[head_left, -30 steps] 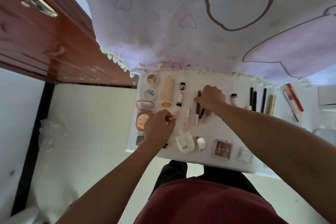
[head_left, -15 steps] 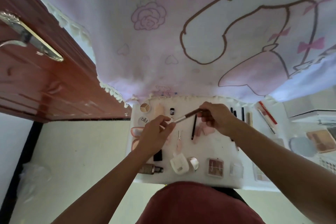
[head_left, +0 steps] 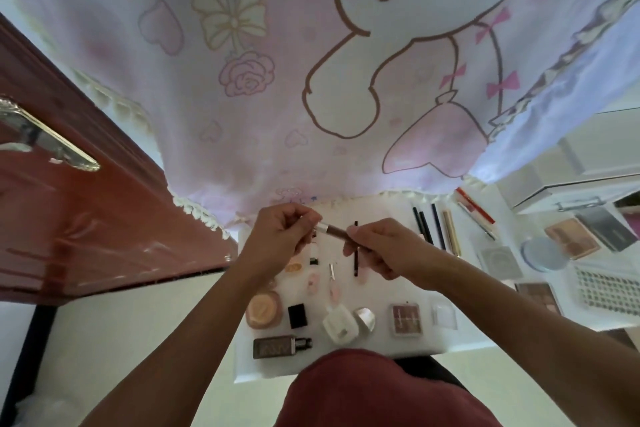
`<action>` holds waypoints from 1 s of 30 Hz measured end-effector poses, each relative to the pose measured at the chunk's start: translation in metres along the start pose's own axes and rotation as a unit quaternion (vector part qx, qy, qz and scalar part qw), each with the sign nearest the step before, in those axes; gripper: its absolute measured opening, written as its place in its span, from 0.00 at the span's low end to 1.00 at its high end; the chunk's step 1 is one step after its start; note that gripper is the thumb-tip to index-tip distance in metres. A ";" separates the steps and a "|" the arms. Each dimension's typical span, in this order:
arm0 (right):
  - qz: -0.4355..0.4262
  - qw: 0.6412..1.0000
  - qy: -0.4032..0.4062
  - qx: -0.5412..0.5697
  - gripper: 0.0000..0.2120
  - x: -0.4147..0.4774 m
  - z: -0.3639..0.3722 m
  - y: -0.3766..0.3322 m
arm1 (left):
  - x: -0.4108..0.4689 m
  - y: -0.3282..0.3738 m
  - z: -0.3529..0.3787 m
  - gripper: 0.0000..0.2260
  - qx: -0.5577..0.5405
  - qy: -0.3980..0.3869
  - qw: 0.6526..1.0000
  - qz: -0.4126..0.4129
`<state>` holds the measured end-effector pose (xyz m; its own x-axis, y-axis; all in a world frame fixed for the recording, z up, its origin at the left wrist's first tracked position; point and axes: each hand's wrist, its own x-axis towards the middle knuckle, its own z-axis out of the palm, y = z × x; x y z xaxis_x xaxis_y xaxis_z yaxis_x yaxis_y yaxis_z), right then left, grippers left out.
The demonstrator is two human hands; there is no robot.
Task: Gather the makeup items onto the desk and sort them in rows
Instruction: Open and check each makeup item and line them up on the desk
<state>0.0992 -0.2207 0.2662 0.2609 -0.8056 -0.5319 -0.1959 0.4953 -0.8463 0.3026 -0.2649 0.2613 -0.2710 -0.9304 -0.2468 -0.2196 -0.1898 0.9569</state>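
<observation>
A slim brown makeup pencil with a silver end (head_left: 333,230) hangs above the white desk (head_left: 408,274), held at both ends. My left hand (head_left: 277,236) pinches its silver end and my right hand (head_left: 381,250) grips its brown end. Below them on the desk lie a black pencil (head_left: 355,260), a round peach compact (head_left: 262,309), a black cube (head_left: 297,315), a white case (head_left: 340,324), a brown blush palette (head_left: 406,319) and a dark bottle (head_left: 277,347). Several thin pencils (head_left: 431,227) lie in a row at the back right.
A pink cartoon curtain (head_left: 311,80) hangs over the desk's back edge. A red-brown door (head_left: 86,218) with a metal handle stands at the left. More palettes (head_left: 571,237), a round blue jar (head_left: 543,253) and a white basket (head_left: 609,291) sit at the right.
My right hand lifted the brown pencil off the desk. My left hand came up and took its silver end. Both hands now hold it higher, and the camera tilted up.
</observation>
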 end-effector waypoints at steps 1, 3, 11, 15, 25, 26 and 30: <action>-0.029 0.999 0.018 -0.025 0.18 -0.001 0.003 -0.002 | 0.000 0.004 -0.003 0.06 -0.008 0.001 1.000 -0.001; -0.087 0.989 0.057 -0.106 0.16 -0.003 0.009 -0.005 | -0.001 0.009 -0.007 0.07 -0.025 0.004 1.000 -0.004; -0.174 0.961 0.121 -0.178 0.01 -0.001 0.016 0.000 | -0.013 0.020 -0.018 0.08 -0.036 0.017 0.999 0.023; -0.142 0.980 0.090 -0.109 0.16 -0.004 0.018 -0.007 | -0.017 0.023 -0.024 0.07 -0.029 0.019 0.999 0.034; -0.142 0.983 0.069 -0.089 0.11 -0.011 0.016 -0.014 | -0.018 0.027 -0.021 0.07 -0.026 0.011 0.999 0.040; -0.133 0.986 0.068 -0.077 0.16 -0.011 0.016 -0.014 | -0.018 0.027 -0.020 0.06 -0.026 0.009 0.999 0.039; -0.121 0.987 0.073 -0.080 0.16 -0.012 0.016 -0.013 | -0.019 0.028 -0.018 0.07 -0.033 0.006 0.999 0.036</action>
<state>0.1142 -0.2125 0.2830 0.1819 -0.9379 -0.2954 -0.2945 0.2347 -0.9264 0.3184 -0.2583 0.2960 -0.2719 -0.9461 -0.1762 -0.1386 -0.1427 0.9800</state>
